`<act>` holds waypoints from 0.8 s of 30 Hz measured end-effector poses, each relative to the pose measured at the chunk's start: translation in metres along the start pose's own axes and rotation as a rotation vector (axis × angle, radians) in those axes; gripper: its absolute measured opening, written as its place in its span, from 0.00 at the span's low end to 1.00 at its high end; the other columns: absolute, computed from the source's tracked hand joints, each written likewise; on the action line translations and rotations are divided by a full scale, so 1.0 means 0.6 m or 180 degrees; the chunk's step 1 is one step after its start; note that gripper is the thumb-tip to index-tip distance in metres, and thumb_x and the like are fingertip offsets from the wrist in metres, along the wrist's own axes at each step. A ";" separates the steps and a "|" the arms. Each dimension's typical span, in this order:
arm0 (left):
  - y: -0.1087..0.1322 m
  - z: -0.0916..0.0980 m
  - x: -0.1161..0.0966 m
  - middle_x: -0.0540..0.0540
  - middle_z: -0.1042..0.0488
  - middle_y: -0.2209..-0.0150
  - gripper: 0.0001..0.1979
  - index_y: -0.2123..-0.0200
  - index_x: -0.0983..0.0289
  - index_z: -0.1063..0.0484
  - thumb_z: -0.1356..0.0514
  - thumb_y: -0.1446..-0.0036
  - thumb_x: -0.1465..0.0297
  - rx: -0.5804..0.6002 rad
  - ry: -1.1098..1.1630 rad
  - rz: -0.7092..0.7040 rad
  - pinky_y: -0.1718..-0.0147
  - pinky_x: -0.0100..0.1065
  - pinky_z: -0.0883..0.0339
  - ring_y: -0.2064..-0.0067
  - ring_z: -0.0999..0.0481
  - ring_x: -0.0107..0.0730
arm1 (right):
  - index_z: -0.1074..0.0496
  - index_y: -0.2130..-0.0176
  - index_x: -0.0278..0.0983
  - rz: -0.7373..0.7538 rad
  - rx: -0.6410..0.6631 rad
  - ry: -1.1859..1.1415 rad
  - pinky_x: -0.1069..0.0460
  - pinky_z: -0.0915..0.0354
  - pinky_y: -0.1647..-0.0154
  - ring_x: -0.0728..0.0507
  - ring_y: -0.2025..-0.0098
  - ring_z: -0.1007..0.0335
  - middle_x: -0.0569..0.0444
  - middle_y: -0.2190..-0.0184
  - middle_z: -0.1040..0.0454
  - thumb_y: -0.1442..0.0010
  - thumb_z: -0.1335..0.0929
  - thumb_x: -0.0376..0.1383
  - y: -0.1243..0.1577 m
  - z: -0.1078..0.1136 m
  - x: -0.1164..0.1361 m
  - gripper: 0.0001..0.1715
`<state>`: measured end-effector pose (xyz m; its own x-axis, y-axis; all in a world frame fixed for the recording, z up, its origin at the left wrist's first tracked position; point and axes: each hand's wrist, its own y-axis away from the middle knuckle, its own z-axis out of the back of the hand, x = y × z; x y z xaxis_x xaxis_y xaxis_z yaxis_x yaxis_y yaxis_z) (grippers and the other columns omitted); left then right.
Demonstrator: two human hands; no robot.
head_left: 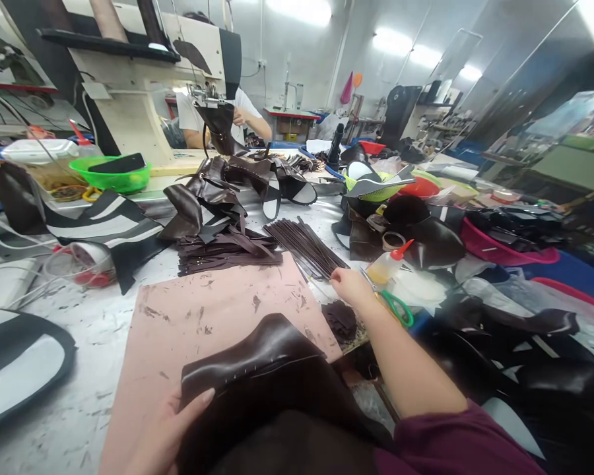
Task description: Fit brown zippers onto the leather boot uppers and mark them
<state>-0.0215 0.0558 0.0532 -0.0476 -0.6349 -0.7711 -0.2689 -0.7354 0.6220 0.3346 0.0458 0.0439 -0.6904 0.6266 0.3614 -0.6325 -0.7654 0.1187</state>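
A glossy dark brown leather boot upper (272,346) lies over the near part of a pink work mat (178,323), with a row of small slits along it. My left hand (178,422) is closed on its left end, the thumb on top. Beyond the mat's right side, my right hand (350,287) has its fingers pinched at the near end of a bundle of thin dark brown leather strips (307,245). What sits between those fingertips is too small to tell. Another pile of dark strips (228,251) rests along the mat's far edge.
Right of my right hand are a red-tipped glue bottle (389,267) and green-handled scissors (400,309). Several boot uppers (257,178) lie farther back. A sewing machine (143,86) stands at the back left, where another person (250,115) works. A pink basket (509,247) holds dark pieces.
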 end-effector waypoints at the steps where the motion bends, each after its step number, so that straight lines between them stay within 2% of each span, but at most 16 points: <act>1: -0.002 -0.001 0.005 0.55 0.24 0.60 0.29 0.56 0.63 0.29 0.31 0.66 0.64 -0.0024 0.0033 -0.0033 0.55 0.40 0.32 0.55 0.27 0.47 | 0.28 0.66 0.35 -0.0146 -0.0074 0.0137 0.46 0.40 0.61 0.38 0.59 0.32 0.42 0.63 0.27 0.48 0.38 0.30 0.001 0.004 -0.014 0.11; 4: -0.008 -0.005 0.018 0.57 0.24 0.61 0.27 0.57 0.65 0.29 0.32 0.65 0.65 -0.0004 0.0114 -0.0175 0.56 0.40 0.32 0.56 0.26 0.46 | 0.28 0.66 0.31 -0.0513 -0.0186 0.0456 0.44 0.40 0.63 0.35 0.60 0.31 0.37 0.64 0.28 0.49 0.39 0.28 0.014 0.013 -0.050 0.13; 7: -0.017 -0.003 0.026 0.58 0.24 0.60 0.25 0.59 0.66 0.29 0.32 0.63 0.65 0.0008 0.0091 -0.0236 0.58 0.39 0.32 0.55 0.27 0.46 | 0.28 0.65 0.33 -0.0246 -0.0068 0.0520 0.47 0.39 0.62 0.38 0.60 0.31 0.42 0.64 0.27 0.46 0.40 0.31 0.028 0.005 -0.054 0.13; 10: -0.022 -0.001 0.029 0.57 0.24 0.62 0.24 0.59 0.65 0.30 0.33 0.62 0.64 0.0025 0.0038 -0.0167 0.60 0.38 0.31 0.54 0.27 0.46 | 0.29 0.62 0.37 0.0292 0.0137 0.0512 0.51 0.39 0.63 0.42 0.59 0.31 0.48 0.63 0.27 0.45 0.40 0.33 0.031 -0.020 -0.019 0.13; 15: -0.017 -0.004 0.034 0.58 0.24 0.63 0.23 0.59 0.67 0.30 0.34 0.60 0.65 0.0103 0.0083 -0.0322 0.61 0.38 0.32 0.54 0.28 0.47 | 0.32 0.60 0.33 0.0525 0.0426 0.0851 0.48 0.41 0.68 0.36 0.62 0.30 0.41 0.63 0.27 0.51 0.38 0.28 0.013 -0.055 0.044 0.16; 18: -0.011 -0.006 0.039 0.58 0.24 0.62 0.21 0.58 0.67 0.30 0.35 0.58 0.66 0.0187 0.0145 -0.0384 0.59 0.39 0.33 0.54 0.28 0.46 | 0.30 0.67 0.33 0.0524 0.0614 0.1070 0.48 0.41 0.70 0.35 0.64 0.30 0.41 0.68 0.27 0.56 0.35 0.28 0.020 -0.038 0.057 0.11; 19: -0.009 -0.006 0.041 0.57 0.24 0.62 0.20 0.58 0.67 0.30 0.36 0.57 0.66 0.0218 0.0160 -0.0388 0.59 0.39 0.33 0.54 0.28 0.46 | 0.30 0.71 0.34 0.0502 0.0560 0.1122 0.48 0.42 0.71 0.35 0.65 0.31 0.43 0.70 0.27 0.56 0.35 0.29 0.029 -0.026 0.060 0.08; 21: -0.006 -0.006 0.044 0.57 0.24 0.63 0.19 0.59 0.66 0.30 0.36 0.56 0.67 0.0251 0.0190 -0.0403 0.59 0.39 0.33 0.56 0.27 0.44 | 0.32 0.75 0.36 0.0520 0.0183 0.1001 0.49 0.42 0.72 0.38 0.68 0.31 0.48 0.74 0.28 0.55 0.35 0.31 0.061 0.002 0.068 0.03; 23: -0.004 -0.006 0.047 0.57 0.24 0.63 0.18 0.61 0.67 0.29 0.36 0.57 0.68 0.0285 0.0237 -0.0454 0.60 0.38 0.33 0.58 0.26 0.43 | 0.34 0.74 0.37 0.0757 -0.0311 0.0306 0.51 0.41 0.73 0.43 0.71 0.33 0.52 0.77 0.30 0.51 0.35 0.36 0.108 0.028 0.084 0.04; 24: -0.003 -0.006 0.048 0.57 0.24 0.64 0.17 0.61 0.67 0.29 0.36 0.56 0.68 0.0303 0.0251 -0.0483 0.60 0.38 0.33 0.59 0.26 0.43 | 0.34 0.73 0.38 0.0998 -0.0319 -0.0263 0.52 0.40 0.74 0.45 0.74 0.34 0.54 0.78 0.31 0.50 0.35 0.39 0.136 0.037 0.095 0.07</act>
<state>-0.0189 0.0382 0.0302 0.0750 -0.5378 -0.8398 -0.3572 -0.8007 0.4809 0.2515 0.0158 0.0947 -0.8286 0.3460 0.4401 -0.4282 -0.8981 -0.1001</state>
